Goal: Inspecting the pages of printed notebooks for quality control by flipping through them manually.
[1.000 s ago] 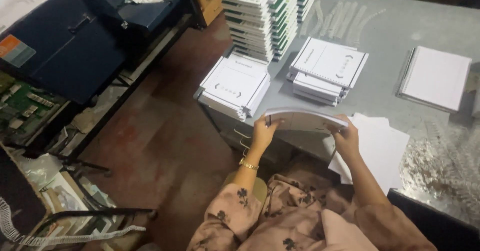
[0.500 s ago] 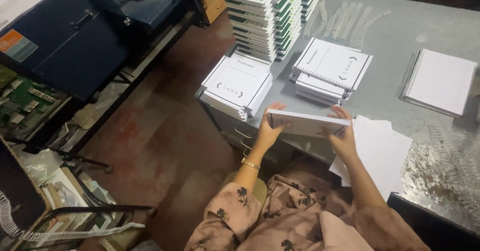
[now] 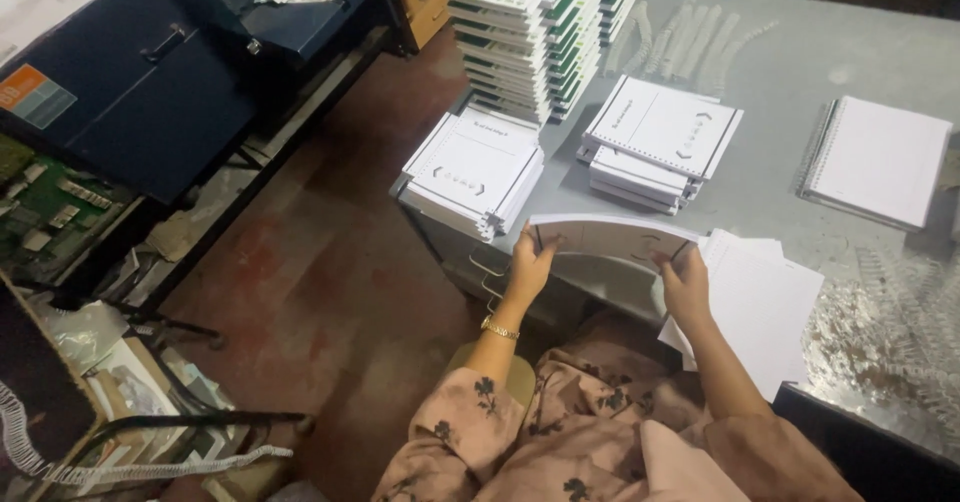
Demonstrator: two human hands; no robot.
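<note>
A thin stack of white punched sheets [image 3: 612, 235] is held flat at the near edge of the grey metal table [image 3: 800, 62]. My left hand [image 3: 530, 262] grips its left end and my right hand [image 3: 683, 284] grips its right end. The stack bows slightly upward in the middle. Just behind it lie two short piles of white printed booklets [image 3: 478, 170] [image 3: 660, 137]. Loose white sheets [image 3: 765, 297] lie right of my right hand.
A tall stack of green-and-white booklets [image 3: 530, 32] stands at the table's back. A spiral-bound white notebook [image 3: 880, 160] lies at the right, with white plastic binding coils [image 3: 690, 47] behind. A dark blue machine [image 3: 130, 92] is on the left, over a red floor [image 3: 330, 292].
The held stack has come down and flattened a little against the table edge, with both hands still on its ends. The camera view shifted slightly.
</note>
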